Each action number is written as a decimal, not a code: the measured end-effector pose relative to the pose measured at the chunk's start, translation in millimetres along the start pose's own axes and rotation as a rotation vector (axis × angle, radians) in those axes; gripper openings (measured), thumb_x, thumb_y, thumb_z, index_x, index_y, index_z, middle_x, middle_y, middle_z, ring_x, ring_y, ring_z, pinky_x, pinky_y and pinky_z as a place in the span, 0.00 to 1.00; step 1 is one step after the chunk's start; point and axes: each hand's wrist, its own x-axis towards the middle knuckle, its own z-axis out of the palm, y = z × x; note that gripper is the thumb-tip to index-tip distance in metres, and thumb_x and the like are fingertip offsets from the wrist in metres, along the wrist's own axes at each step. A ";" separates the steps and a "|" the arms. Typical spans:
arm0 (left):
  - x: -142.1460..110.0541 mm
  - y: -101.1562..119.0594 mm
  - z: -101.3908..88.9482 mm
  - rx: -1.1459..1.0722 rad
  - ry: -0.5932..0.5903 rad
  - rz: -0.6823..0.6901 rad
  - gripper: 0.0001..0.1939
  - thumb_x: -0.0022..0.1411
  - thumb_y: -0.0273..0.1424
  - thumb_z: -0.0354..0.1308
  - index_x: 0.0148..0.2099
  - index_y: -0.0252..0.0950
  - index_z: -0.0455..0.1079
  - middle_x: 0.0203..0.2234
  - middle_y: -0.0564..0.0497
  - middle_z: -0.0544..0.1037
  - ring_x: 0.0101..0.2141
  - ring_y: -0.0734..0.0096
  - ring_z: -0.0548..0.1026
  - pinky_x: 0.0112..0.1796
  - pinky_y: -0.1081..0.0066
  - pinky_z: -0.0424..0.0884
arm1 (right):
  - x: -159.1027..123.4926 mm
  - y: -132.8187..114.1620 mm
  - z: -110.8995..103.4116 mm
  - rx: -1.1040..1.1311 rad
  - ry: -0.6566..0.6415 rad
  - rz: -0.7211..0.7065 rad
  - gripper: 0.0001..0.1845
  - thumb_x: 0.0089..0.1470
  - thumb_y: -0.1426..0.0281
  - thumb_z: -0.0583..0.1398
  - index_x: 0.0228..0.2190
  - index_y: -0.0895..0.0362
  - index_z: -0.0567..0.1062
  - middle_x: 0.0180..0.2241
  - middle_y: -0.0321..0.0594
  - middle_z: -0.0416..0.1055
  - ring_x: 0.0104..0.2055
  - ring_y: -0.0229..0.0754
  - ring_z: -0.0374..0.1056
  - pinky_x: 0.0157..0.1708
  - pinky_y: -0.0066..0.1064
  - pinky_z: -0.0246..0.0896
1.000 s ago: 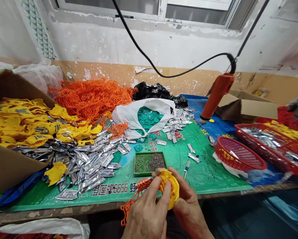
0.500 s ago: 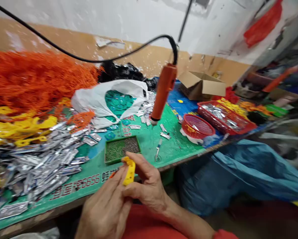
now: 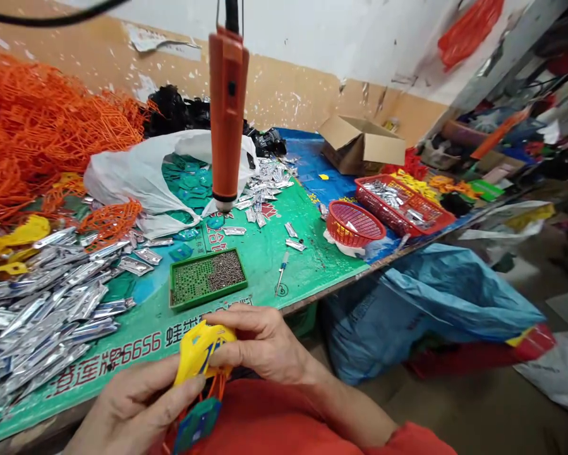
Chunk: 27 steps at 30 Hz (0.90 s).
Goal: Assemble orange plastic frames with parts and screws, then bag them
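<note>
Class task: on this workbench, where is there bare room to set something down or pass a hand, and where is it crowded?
Bare green mat lies between the green tray and the small screwdriver, and between that screwdriver and the red round basket. Crowded: silver pieces and orange plastic frames at left.

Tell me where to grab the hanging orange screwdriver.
Grip the orange screwdriver around its barrel at mid-length, coming from the near side with the right hand, once it lets go of the yellow piece. It hangs upright from its cable, and the long straight barrel suits a wrapped grip, clear of its tip.
</note>
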 end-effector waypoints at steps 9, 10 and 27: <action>15.0 -5.5 12.3 -0.626 -0.116 -0.393 0.18 0.53 0.42 0.64 0.35 0.29 0.78 0.18 0.52 0.74 0.18 0.79 0.65 0.25 0.78 0.65 | 11.3 7.1 -7.0 -0.166 -0.089 0.215 0.15 0.50 0.61 0.64 0.39 0.53 0.81 0.36 0.35 0.75 0.34 0.38 0.67 0.34 0.27 0.64; 15.1 -8.1 12.3 -0.652 -0.105 -0.395 0.18 0.54 0.41 0.64 0.35 0.28 0.78 0.20 0.50 0.75 0.19 0.79 0.67 0.25 0.78 0.65 | 13.0 9.4 -6.4 -0.173 -0.103 0.231 0.16 0.50 0.61 0.64 0.40 0.53 0.80 0.36 0.35 0.75 0.34 0.38 0.67 0.34 0.28 0.65; 12.3 -26.4 5.6 -0.867 0.034 -0.323 0.16 0.53 0.34 0.66 0.39 0.26 0.76 0.27 0.46 0.79 0.26 0.74 0.74 0.29 0.77 0.67 | 13.6 29.2 11.9 0.006 0.093 0.290 0.28 0.45 0.58 0.67 0.48 0.55 0.75 0.45 0.47 0.76 0.46 0.49 0.73 0.47 0.42 0.69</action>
